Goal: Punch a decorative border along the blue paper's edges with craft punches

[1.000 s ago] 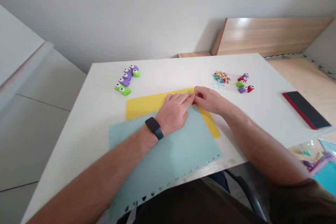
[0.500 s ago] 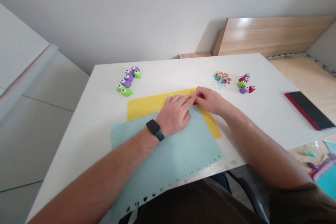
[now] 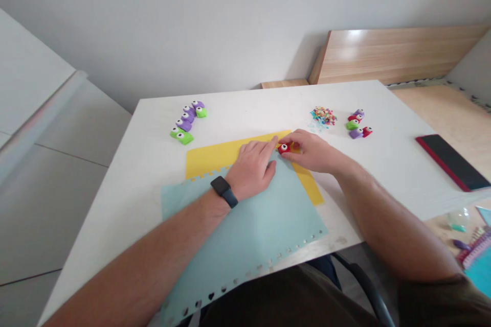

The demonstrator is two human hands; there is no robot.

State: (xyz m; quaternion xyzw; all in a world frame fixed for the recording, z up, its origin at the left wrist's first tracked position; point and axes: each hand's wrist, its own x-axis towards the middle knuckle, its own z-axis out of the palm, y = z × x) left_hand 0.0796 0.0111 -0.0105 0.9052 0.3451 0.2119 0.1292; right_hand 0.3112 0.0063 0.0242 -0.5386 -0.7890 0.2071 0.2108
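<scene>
My right hand (image 3: 305, 149) has its thumb and fingers around a small red craft punch (image 3: 284, 148) with a white, eye-like top. The punch sits at the upper right corner of a light blue sheet (image 3: 253, 230). Flat on that sheet lies my left hand (image 3: 251, 171), open, its fingers stretched toward the punch. Shaped cut-outs, hearts among them, run along the sheet's near and far edges. Beneath it lies a yellow sheet (image 3: 215, 152), showing along the far and right sides.
Purple and green punches (image 3: 184, 125) stand in a row at the table's far left. On the right are more punches (image 3: 356, 125) beside a pile of coloured paper confetti (image 3: 324, 115). A black and red flat case (image 3: 454, 161) lies near the white table's right edge.
My right fingers have opened out around the red punch, so its eye-like top now shows. My left fingertips have drawn slightly back from it.
</scene>
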